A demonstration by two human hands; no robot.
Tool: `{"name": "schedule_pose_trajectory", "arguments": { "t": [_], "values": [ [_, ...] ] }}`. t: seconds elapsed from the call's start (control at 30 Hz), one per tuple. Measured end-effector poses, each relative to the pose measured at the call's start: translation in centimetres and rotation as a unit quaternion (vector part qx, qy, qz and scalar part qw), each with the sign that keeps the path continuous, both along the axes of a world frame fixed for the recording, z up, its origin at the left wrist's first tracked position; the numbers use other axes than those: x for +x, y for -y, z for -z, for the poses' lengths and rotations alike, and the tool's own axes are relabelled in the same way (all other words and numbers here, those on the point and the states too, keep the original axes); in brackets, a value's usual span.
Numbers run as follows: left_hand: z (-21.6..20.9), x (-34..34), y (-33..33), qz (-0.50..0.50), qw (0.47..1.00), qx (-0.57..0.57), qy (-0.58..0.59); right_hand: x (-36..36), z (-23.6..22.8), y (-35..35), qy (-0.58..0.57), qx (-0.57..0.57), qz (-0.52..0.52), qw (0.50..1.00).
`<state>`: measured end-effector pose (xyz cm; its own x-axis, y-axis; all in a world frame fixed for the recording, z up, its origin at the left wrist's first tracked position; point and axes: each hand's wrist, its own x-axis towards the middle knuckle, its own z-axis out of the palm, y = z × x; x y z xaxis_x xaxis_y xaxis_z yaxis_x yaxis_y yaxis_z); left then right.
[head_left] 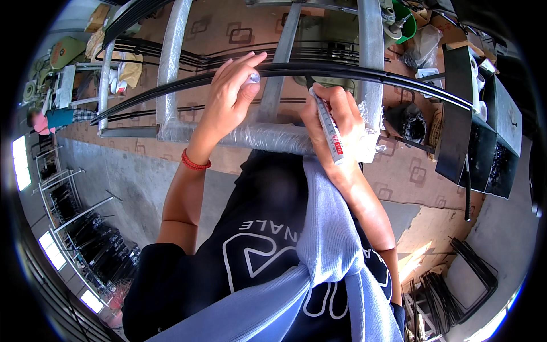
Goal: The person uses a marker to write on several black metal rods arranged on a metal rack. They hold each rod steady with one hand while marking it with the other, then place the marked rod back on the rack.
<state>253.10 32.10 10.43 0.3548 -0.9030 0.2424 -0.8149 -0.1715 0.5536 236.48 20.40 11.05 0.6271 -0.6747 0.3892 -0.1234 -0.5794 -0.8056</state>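
Long dark metal strips point(342, 70) run crosswise over a frame wrapped in clear film point(262, 137). My left hand point(228, 105), with a red beaded band at its wrist, is at the near side of the strips. Its fingers reach over them, and a small pale, cap-like piece point(254, 78) sits between thumb and fingers; its exact kind is unclear. In my right hand point(342, 119) is a white marker pen point(328, 125) with a red patch. The pen's dark tip points up at the strips' near edge; I cannot tell whether it touches them.
More thin black rods point(154, 48) lie across the frame beyond. At the right stand dark sheet-metal boxes point(504, 122), a black bag point(407, 121) and a green bucket point(405, 23). Black metal frames point(439, 299) lean lower right. A person point(60, 118) is at the far left.
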Motion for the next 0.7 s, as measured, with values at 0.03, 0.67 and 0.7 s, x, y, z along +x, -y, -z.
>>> {"name": "schedule_pose_trajectory", "arguments": {
  "t": [0.03,0.67,0.7],
  "values": [
    [-0.04,-0.01,0.01,0.0,1.0,0.001,-0.001,0.05,-0.01,-0.01,0.007,-0.001,0.008,1.0],
    [0.51,0.33,0.05,0.009,0.999,-0.036,0.024,-0.61,-0.04,-0.17,0.006,0.058,0.107,0.993],
    [0.5,0.31,0.04,0.009,0.999,-0.036,0.024,-0.62,-0.04,-0.16,0.005,0.062,0.112,0.992]
  ]
}}
